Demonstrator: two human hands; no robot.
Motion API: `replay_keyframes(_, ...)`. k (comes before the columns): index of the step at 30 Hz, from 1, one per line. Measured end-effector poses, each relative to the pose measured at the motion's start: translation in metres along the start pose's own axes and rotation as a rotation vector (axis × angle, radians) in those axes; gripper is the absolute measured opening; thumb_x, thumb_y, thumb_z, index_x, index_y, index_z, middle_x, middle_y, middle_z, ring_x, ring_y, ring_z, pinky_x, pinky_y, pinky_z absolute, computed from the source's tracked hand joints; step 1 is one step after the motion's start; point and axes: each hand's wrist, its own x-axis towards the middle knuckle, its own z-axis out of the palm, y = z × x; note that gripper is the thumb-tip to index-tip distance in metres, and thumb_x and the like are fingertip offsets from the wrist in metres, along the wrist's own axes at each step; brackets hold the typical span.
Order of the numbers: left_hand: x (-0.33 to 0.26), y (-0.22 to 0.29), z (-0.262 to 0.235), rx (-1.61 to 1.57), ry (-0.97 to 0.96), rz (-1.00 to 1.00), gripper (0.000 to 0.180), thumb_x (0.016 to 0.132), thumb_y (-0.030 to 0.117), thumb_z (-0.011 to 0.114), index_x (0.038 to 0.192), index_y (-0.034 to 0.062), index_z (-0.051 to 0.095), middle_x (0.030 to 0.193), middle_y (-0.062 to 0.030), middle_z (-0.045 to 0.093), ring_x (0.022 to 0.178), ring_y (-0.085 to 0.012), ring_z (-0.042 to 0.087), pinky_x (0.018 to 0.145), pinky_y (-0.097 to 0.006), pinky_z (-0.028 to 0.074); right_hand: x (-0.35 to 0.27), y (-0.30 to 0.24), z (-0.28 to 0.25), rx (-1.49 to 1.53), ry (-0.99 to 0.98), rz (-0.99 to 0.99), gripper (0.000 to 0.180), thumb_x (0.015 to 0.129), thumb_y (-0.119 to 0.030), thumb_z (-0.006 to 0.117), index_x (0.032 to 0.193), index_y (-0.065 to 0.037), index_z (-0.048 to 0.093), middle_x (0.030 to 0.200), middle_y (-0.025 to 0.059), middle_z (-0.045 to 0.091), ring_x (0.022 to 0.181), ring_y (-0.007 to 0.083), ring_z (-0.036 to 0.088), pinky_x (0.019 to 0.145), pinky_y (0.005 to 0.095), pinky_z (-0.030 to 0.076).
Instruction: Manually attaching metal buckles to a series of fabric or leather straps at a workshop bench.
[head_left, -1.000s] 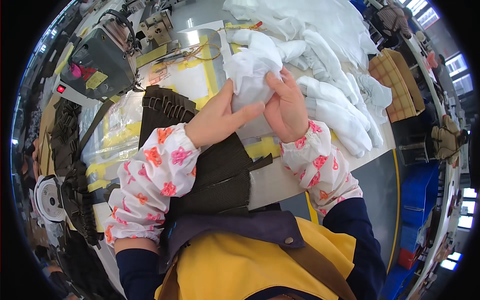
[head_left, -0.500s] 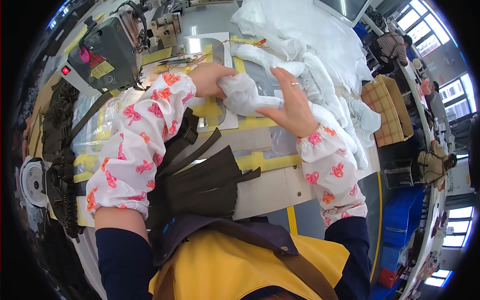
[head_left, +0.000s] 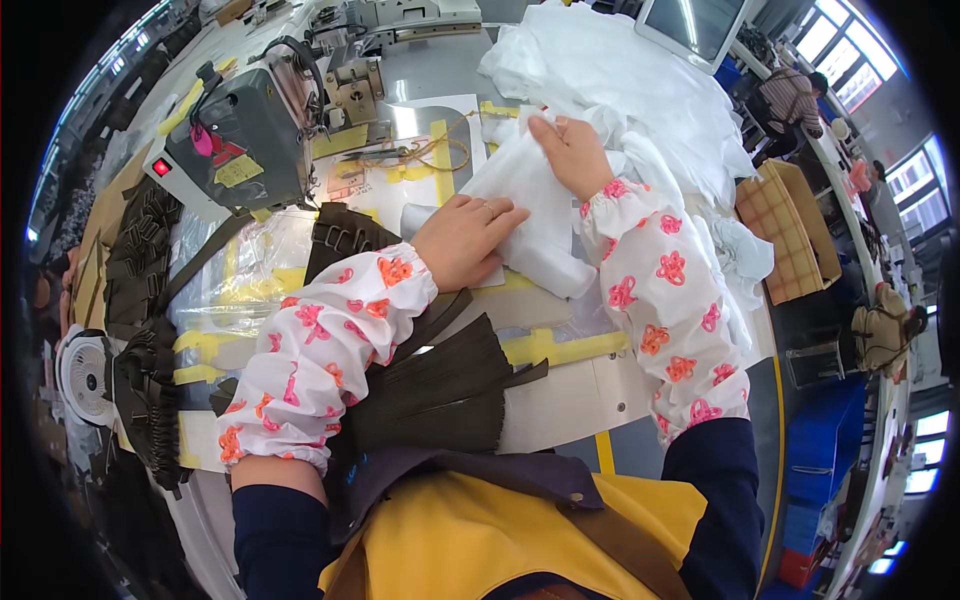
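Presently, I see from afar the right hand (head_left: 577,160) pinching a white cloth (head_left: 537,200) near its top, the left hand (head_left: 465,240) laid over its left side, whether gripping I cannot tell, the cloth over the worktable (head_left: 560,392)

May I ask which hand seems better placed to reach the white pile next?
Probably the right hand: it is nearer the white pile, though it appears to pinch the upper part of the white cloth. The left hand lies lower, over the cloth's left side.
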Motion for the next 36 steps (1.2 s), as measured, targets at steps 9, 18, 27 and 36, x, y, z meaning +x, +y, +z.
replay_keyframes(9, 0.011, -0.014, 0.014, 0.098, -0.047, 0.122, 0.042, 0.058, 0.002, 0.059, 0.099, 0.0101, 0.052, 0.102, -0.0069, 0.050, 0.099, -0.0245, 0.048, 0.087, -0.038, 0.034, 0.054, 0.007, -0.099, 0.258, 0.297, 0.019, 0.046, 0.081, -0.039, 0.055, 0.075, 0.007, 0.058, 0.061, 0.0169, 0.057, 0.060, 0.0267, 0.057, 0.061, 0.0359, 0.045)
replay_keyframes(18, 0.020, -0.012, 0.008, 0.061, -0.127, 0.092, 0.047, 0.061, 0.000, 0.054, 0.106, 0.0119, 0.048, 0.091, -0.0078, 0.052, 0.092, -0.0247, 0.051, 0.083, -0.038, 0.035, 0.090, 0.016, -0.165, -0.302, 0.342, -0.197, 0.045, 0.081, -0.039, 0.051, 0.074, 0.005, 0.058, 0.061, 0.0190, 0.055, 0.058, 0.0272, 0.056, 0.057, 0.0367, 0.041)
replay_keyframes(27, 0.006, -0.019, 0.001, 0.102, -0.274, -0.060, 0.040, 0.066, 0.003, 0.053, 0.105, 0.0143, 0.051, 0.089, -0.0088, 0.052, 0.087, -0.0252, 0.051, 0.079, -0.037, 0.036, 0.108, 0.029, -0.186, -0.476, 0.359, -0.146, 0.033, 0.079, -0.027, 0.053, 0.070, 0.004, 0.057, 0.062, 0.0183, 0.055, 0.059, 0.0301, 0.056, 0.055, 0.0391, 0.041)
replay_keyframes(36, 0.013, -0.017, 0.012, -0.144, -0.188, -0.060, 0.032, 0.067, 0.004, 0.055, 0.099, 0.0078, 0.054, 0.103, -0.0117, 0.051, 0.085, -0.0289, 0.055, 0.073, -0.036, 0.045, 0.054, 0.095, -0.189, -0.940, 0.533, -0.054, 0.050, 0.077, -0.036, 0.060, 0.114, -0.005, 0.048, 0.112, 0.0149, 0.052, 0.105, 0.0306, 0.049, 0.085, 0.0405, 0.040)
